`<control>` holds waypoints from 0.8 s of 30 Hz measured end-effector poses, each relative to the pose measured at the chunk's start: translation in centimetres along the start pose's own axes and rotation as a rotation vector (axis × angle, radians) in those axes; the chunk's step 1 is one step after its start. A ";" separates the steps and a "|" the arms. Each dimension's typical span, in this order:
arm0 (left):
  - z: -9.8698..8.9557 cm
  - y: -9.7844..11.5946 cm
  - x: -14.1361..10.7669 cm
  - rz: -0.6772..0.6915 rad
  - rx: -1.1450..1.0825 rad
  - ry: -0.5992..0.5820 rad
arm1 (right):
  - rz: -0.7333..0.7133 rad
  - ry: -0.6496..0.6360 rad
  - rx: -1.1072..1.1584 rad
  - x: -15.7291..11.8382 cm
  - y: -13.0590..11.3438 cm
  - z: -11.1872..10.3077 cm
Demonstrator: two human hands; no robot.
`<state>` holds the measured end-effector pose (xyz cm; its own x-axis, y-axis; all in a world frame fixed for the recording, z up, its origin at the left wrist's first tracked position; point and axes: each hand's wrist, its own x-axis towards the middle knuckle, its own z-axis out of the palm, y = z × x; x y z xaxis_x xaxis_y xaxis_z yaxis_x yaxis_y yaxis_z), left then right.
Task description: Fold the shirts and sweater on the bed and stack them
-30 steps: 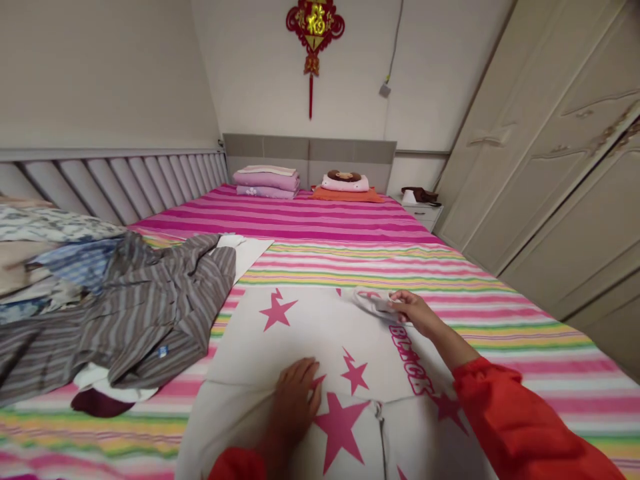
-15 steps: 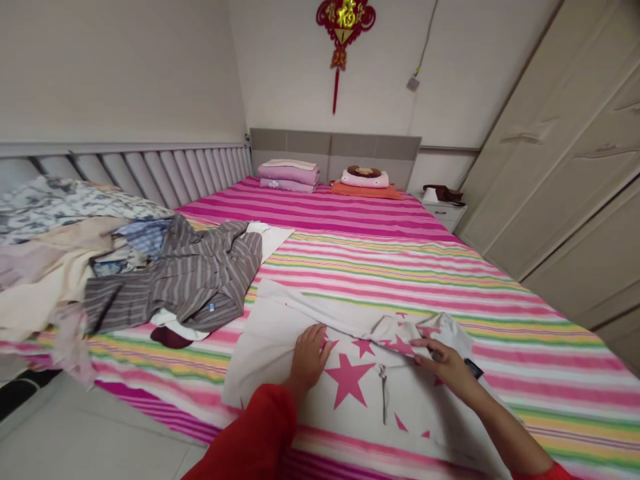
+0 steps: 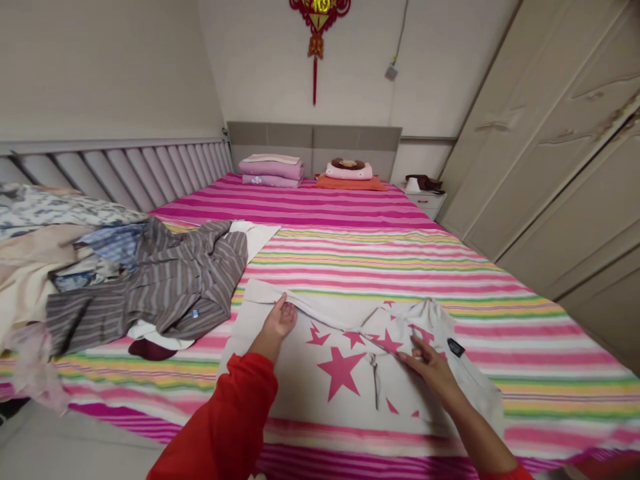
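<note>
A white shirt [image 3: 300,393] printed with pink stars lies spread on the bed, its upper edge partly folded over and a dark label at its right end. My left hand [image 3: 281,320] is at the folded upper edge on the left, its fingers curled around the cloth. On the right, my right hand [image 3: 431,365] has thumb and forefinger on the edge of a star-printed flap, gripping it loosely. A small cord or zip pull [image 3: 375,383] hangs on the shirt's front between the hands.
A grey striped garment [image 3: 185,280] lies left of the shirt, beside a heap of mixed clothes [image 3: 30,247]. Folded purple bedding [image 3: 273,171] and an orange pillow [image 3: 350,183] sit by the headboard [image 3: 280,143]. A wardrobe [image 3: 560,167] stands along the right side.
My left hand has moved left and up from the shirt's middle to its folded upper edge. My right hand stays at the flap. The view has shifted slightly to the right.
</note>
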<state>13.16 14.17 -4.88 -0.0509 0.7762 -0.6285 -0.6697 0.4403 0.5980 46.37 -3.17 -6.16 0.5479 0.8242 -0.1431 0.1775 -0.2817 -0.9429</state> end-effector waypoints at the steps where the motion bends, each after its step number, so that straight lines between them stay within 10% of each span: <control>1: 0.2 0.3 0.0 0.015 -0.027 0.000 | 0.004 0.002 -0.008 0.0 0.0 0.1; 6: -0.2 3.1 -0.4 0.121 -0.099 0.004 | 0.101 -0.073 0.029 0.4 -0.1 0.2; 15: -8.3 5.0 -2.0 0.211 0.052 0.183 | -0.144 -0.007 -0.169 1.4 1.5 0.1; 24: -9.1 5.5 -2.1 0.362 0.265 0.270 | -0.091 -0.001 0.166 0.9 -1.2 -2.4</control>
<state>2.85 10.80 -4.80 -0.4572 0.7709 -0.4435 -0.3653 0.2919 0.8839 48.66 -3.29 -4.45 0.5353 0.8428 -0.0552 0.0885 -0.1209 -0.9887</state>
